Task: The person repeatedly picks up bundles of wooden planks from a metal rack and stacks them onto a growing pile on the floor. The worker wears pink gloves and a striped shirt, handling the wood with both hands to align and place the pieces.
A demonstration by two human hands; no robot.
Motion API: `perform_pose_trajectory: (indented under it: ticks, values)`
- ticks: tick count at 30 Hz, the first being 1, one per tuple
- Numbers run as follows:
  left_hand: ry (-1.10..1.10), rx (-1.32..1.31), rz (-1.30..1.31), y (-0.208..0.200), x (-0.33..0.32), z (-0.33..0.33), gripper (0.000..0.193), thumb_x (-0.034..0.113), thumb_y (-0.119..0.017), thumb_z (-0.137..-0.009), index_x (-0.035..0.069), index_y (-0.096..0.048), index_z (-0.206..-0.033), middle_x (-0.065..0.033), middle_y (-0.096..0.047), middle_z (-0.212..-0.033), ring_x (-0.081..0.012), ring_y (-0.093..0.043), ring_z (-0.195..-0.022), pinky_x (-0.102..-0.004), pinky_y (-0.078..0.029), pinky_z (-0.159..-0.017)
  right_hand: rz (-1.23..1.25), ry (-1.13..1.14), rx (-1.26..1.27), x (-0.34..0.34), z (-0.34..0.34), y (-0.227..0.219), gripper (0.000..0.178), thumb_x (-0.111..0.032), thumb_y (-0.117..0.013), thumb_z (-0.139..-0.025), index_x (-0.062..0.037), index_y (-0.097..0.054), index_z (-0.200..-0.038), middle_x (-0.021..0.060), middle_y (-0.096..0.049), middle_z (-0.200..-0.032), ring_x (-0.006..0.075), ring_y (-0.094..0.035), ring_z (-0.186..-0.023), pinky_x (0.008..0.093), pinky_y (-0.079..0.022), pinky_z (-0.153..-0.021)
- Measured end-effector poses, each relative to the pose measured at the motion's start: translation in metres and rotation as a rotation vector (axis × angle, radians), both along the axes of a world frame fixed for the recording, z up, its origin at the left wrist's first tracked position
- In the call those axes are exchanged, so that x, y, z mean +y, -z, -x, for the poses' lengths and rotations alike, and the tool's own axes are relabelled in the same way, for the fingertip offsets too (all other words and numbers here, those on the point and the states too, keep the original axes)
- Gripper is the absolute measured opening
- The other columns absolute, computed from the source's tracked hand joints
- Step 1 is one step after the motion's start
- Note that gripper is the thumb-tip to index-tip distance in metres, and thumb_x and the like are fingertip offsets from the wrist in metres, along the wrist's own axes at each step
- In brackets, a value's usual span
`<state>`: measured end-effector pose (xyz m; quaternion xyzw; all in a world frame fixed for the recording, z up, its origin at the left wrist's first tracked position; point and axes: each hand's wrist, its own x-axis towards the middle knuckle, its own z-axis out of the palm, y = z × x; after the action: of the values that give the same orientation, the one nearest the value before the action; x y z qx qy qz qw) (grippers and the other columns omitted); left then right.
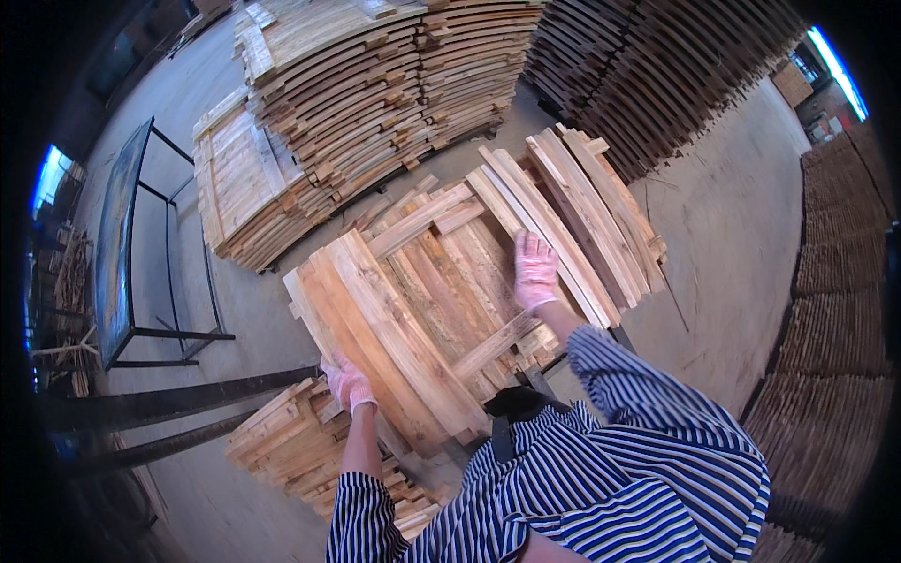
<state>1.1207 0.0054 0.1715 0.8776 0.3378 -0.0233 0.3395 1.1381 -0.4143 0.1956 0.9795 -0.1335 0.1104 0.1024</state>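
Head view: person in striped sleeves, pink gloves on, arms spread over a mid-height wood pile.
L hand [350, 387]: at outer edge of the L boards [371, 305], thumb side up; prob. there bc the edge gives firm purchase to push or steady.
R hand [536, 272]: laid on the R boards [580, 279], fingers together, pointing away from body; looks like a steadying touch along the length.
Hands' state: well apart, one per side, each on wood; can't tell how tightly either is closed, undersides hidden.
L boards: side by side, top of pile, edges close; prob. laid so for a flat layer.
Gap btwn: lower planks [436, 281] visible, w/ crosspieces [495, 343] bridging near & far ends; prob. spacers, so boards sit level. Can't see how far under they run.
R boards: several strips, dark slot among them, ends uneven.
Low L: smaller wood pile [286, 427], nr. dark bars [216, 392].
Far side: tall pale stack [347, 80] & dark stack [648, 75], layered flat, prob. for stability.
Far L: metal-framed stand [124, 239] on floor [718, 216].
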Motion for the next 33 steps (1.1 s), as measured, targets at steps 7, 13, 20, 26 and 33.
perform_pose_trajectory:
  ticks: [7, 13, 20, 26, 33]
  values:
    - [0.001, -0.102, -0.009, 0.007, 0.005, 0.007, 0.071, 0.054, -0.037, -0.106, -0.004, -0.040, -0.148, -0.0304, -0.056, -0.139, -0.0463, -0.057, -0.123, -0.0463, -0.048, -0.102, -0.391, -0.175, 0.311, 0.031, 0.007, -0.020, 0.069, -0.006, -0.058, -0.082, -0.0078, -0.036, -0.148, 0.0252, -0.051, -0.134, 0.0422, -0.059, -0.111, 0.0514, -0.052, -0.091]
    - [0.054, -0.070, -0.005, -0.004, -0.008, 0.006, 0.071, 0.052, -0.038, -0.107, -0.005, -0.040, -0.148, -0.0311, -0.057, -0.137, -0.0462, -0.057, -0.122, -0.0464, -0.048, -0.101, -0.519, -0.013, 0.250, 0.045, 0.031, -0.007, 0.070, -0.008, -0.054, -0.091, -0.0207, -0.031, -0.156, 0.0271, -0.044, -0.146, 0.0446, -0.057, -0.121, 0.0524, -0.050, -0.099]
    - [0.017, -0.069, -0.066, 0.024, 0.018, 0.005, 0.071, 0.054, -0.037, -0.106, -0.004, -0.041, -0.147, -0.0312, -0.058, -0.136, -0.0476, -0.059, -0.118, -0.0483, -0.049, -0.098, -0.304, 0.081, 0.180, 0.009, 0.011, -0.037, 0.058, -0.009, -0.049, -0.098, -0.0240, -0.036, -0.154, 0.0211, -0.052, -0.133, 0.0376, -0.059, -0.116, 0.0516, -0.050, -0.096]
    - [-0.001, -0.071, -0.053, 0.011, 0.000, 0.001, 0.066, 0.055, -0.038, -0.106, 0.003, -0.044, -0.146, -0.0295, -0.060, -0.133, -0.0482, -0.059, -0.118, -0.0508, -0.049, -0.097, -0.326, 0.146, 0.231, -0.029, 0.011, -0.012, 0.067, -0.013, -0.062, -0.091, -0.0281, -0.040, -0.152, 0.0198, -0.052, -0.136, 0.0378, -0.056, -0.121, 0.0504, -0.050, -0.096]
    - [-0.012, -0.069, -0.091, 0.004, 0.003, 0.010, 0.063, 0.055, -0.037, -0.106, 0.007, -0.044, -0.146, -0.0280, -0.061, -0.133, -0.0484, -0.059, -0.119, -0.0510, -0.050, -0.096, -0.541, 0.172, 0.218, 0.015, 0.015, -0.041, 0.076, -0.018, -0.071, -0.079, -0.0269, -0.044, -0.149, 0.0214, -0.054, -0.135, 0.0405, -0.054, -0.124, 0.0504, -0.048, -0.100]
